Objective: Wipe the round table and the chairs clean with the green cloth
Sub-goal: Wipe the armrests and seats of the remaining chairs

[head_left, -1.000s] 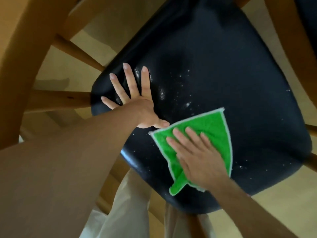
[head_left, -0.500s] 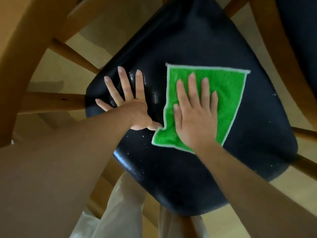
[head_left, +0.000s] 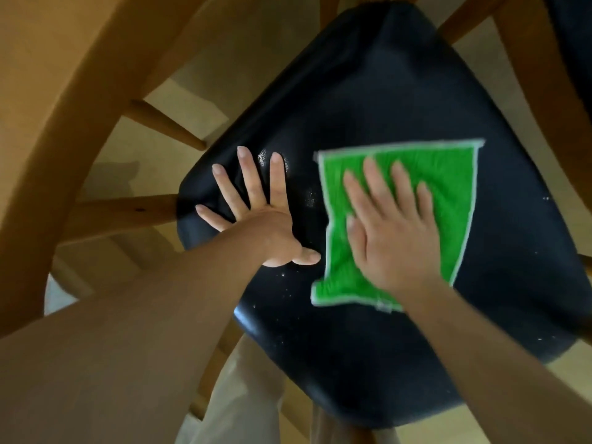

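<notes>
Green terry with a pale stitched border, the green cloth [head_left: 445,200] lies spread flat on the dark chair seat [head_left: 378,91], a little right of the seat's middle; its edges look smeared by blur, its lower left corner juts out past the rest, and its top right corner reaches towards the seat's right side. The right hand [head_left: 394,232] lies palm down on the cloth, fingers [head_left: 373,184] straight and slightly apart, pressing the fabric onto the seat without curling round it. The left hand [head_left: 256,219] is planted on the bare seat just beside the cloth, near the seat's left edge, its fingers splayed wide and straight, the thumb pointing towards the cloth but apart from it. The seat is smooth, near-black and faintly glossy, with small white specks [head_left: 283,283] scattered between the two hands and below the left thumb, and a few more near the right edge. Light wooden chair spindles [head_left: 166,125] and a curved wooden rail [head_left: 80,100] frame the seat on the left, above a pale wooden floor [head_left: 198,75]. Light-coloured trouser legs [head_left: 237,395] show beneath the seat's near edge.
</notes>
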Tool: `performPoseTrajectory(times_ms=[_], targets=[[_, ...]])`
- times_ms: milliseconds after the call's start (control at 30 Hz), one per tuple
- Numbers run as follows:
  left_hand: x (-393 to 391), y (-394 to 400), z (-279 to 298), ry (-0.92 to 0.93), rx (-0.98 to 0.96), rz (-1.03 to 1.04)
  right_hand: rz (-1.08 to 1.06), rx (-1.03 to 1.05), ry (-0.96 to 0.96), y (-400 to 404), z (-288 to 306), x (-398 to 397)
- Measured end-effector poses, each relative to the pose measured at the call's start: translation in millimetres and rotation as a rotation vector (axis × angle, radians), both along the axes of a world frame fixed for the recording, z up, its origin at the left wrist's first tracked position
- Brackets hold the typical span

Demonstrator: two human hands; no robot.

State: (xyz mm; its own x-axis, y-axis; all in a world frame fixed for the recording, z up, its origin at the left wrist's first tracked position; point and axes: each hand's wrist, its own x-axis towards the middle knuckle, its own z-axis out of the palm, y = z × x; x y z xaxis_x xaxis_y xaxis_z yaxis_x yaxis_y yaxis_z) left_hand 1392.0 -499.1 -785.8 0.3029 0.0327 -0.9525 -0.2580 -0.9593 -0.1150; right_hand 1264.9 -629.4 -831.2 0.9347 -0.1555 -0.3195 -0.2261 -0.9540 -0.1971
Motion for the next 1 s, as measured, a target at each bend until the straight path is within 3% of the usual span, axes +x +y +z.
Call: performPoseTrajectory(times_ms=[133,267,367,533,633,700,867,1000], targets=[[-0.6,-1.6,3.1,0.003,-0.003,0.007,-0.192,-0.02,-0.039,-14.1,-4.6,82.9],[-1.8,-1.2,5.4,0.001,-0.015,-0.007,-0.255,-0.024,-0.074,-6.0,-7.2,99.5],[-1.7,-2.0,7.3,0.0,-0.013,-0.004,-0.159,0.005,-0.1,9.5,-8.0,66.9],[-1.7,-3.3,7.8,0.013,0.023,-0.024,0.002,0.035,-0.006,43.3,0.5,-52.4],[-1.6,-2.9,6.3,0.009,0.022,-0.022,0.074,0.023,-0.004,11.5,1.8,-82.6],[-1.5,-2.8,5.7,0.0,0.02,-0.021,-0.074,-0.037,-0.007,-27.6,-2.9,-72.5],[-2.4,-1.7,4.9,-0.009,0.0,-0.028,-0.838,-0.068,0.004,-93.6,-3.6,-38.7],[-3.4,-0.4,4.5,0.0,0.02,-0.026,-1.138,-0.092,-0.018,-76.2,-3.5,-6.7]])
